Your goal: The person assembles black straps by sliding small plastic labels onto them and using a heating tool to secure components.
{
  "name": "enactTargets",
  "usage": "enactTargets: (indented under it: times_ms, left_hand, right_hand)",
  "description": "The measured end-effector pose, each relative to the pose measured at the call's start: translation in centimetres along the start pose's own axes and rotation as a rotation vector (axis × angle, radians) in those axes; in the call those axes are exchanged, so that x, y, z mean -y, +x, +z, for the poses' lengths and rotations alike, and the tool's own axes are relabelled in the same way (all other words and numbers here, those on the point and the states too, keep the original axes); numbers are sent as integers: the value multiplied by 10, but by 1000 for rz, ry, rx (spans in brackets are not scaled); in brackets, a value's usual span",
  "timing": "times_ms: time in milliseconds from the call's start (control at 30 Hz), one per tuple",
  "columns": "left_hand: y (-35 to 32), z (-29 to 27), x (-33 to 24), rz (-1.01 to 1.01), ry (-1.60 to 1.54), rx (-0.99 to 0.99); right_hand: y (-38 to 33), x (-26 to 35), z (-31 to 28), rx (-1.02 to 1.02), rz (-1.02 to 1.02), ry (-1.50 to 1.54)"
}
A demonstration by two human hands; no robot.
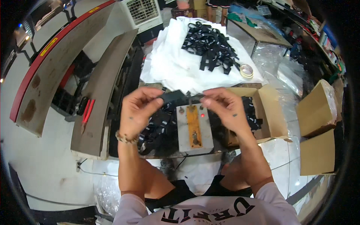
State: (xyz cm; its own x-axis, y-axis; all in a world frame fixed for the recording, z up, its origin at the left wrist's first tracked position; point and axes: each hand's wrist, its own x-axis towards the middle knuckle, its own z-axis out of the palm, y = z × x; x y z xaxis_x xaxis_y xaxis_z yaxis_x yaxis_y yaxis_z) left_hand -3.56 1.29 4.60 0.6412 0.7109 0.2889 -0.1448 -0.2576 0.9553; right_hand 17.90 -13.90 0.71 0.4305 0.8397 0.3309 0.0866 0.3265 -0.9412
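A short black strap [172, 96] is pinched between the thumb and fingers of my left hand [139, 108]. It reaches toward the small metal post at the far end of a grey box-shaped device [181, 132]. That device has an orange-brown bar [193, 127] along its top and a lit red light. My right hand [225, 107] is closed in a pinch just right of the post. A thin dark bit shows at its fingertips; I cannot make out whether it is the strap's other end. Beneath my left hand lies a heap of black straps [159, 129].
An open cardboard box [272, 112] on the right holds more black pieces. Beyond the device, a black strap pile [210, 45] and tape rolls [246, 71] rest on white sheeting [167, 60]. Red-handled pliers [87, 112] lie on the brown ledge at left.
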Motion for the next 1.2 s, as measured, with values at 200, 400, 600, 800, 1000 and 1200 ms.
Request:
enactTargets:
  times_ms: [200,400,600,800,1000,1200]
  left_hand:
    - [11,-94,74,-264,345,394]
    - [39,-78,164,-175,954,7]
    - [57,-51,234,-336,1323,-31]
    - [67,-62,239,-245,1003,-315]
    - [88,-54,187,178,-160,-511]
    - [51,-52,86,31,-450,-416]
  right_hand:
    - [10,-24,-20,-33,-33,-354]
    - [17,-31,-22,-34,-102,-427]
    - [22,-48,-41,-59,-185,-583]
    - [17,-58,-49,-52,-162,-581]
    - [22,-69,-53,-62,-139,-516]
    - [20,-32,-28,-174,-164,-452]
